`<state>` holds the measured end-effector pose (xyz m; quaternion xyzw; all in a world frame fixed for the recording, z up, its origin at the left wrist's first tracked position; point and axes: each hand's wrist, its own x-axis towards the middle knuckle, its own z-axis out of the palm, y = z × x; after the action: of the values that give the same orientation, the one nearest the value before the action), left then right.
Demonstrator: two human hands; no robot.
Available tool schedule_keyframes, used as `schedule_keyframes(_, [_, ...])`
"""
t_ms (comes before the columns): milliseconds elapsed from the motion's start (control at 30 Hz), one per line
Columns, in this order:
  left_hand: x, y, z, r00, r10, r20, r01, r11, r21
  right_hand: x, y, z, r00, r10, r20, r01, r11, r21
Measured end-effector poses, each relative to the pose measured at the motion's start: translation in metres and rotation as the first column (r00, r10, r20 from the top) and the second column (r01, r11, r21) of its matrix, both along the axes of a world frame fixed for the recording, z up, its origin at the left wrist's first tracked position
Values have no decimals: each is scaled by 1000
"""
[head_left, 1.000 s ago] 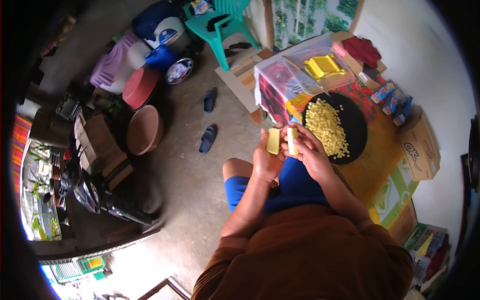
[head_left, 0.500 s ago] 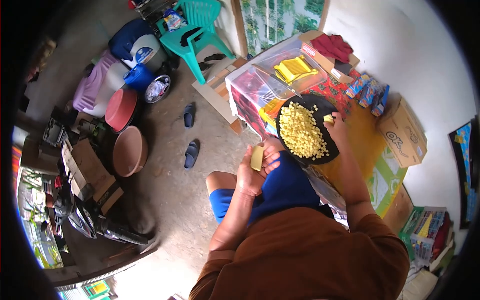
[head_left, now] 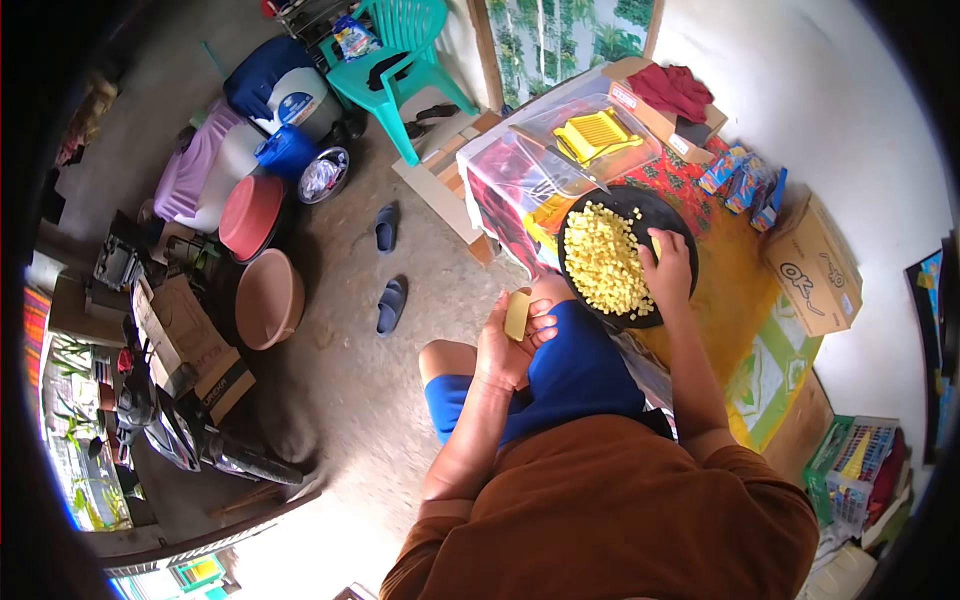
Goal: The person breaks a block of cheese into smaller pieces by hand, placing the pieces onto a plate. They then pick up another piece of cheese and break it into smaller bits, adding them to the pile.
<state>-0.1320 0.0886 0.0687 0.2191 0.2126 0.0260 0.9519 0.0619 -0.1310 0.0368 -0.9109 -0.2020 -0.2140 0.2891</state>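
My left hand is palm up over my lap, its thumb and fingers closed around a flat pale-yellow slice. On my right, a round black tray bears a heap of small yellow cubes. My right hand reaches over the tray's right side, fingers curled. A yellow piece shows at its fingertips, partly hidden by the fingers, close by the edge of the heap.
Behind the tray stands a clear plastic box with a yellow slotted rack on top. A cardboard carton is against the wall. Slippers lie on the floor, left of them a pink basin. A green chair stands farther back.
My right hand has moved lower and slightly left over the tray, closer to the cubes, and its fingers now cover more of the yellow piece. My left hand keeps the slice nearly still.
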Motion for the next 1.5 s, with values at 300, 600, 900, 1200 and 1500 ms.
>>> schedule_keyframes(300, [-2, 3, -4, 1000, 14, -27, -14, 1000, -3, -60, 43, 73, 921, 385, 57, -389, 914, 115])
schedule_keyframes(600, [-1, 11, -3, 997, 65, -48, -65, 998, -4, -166, 79, 236, 370, 645, 669, -910, 397, 120])
schedule_keyframes(900, [-1, 7, -5, 996, 58, -70, -57, 998, 18, -197, 93, 265, 545, 311, 779, -826, 356, 436])
schedule_keyframes(1200, [2, 7, -7, 997, 52, -65, -52, 999, 7, -184, 75, 255, 471, 511, 719, -881, 311, 356])
schedule_keyframes(1500, [0, 5, -8, 996, 54, -69, -53, 999, 5, -187, 79, 258, 423, 606, 674, -903, 220, 369])
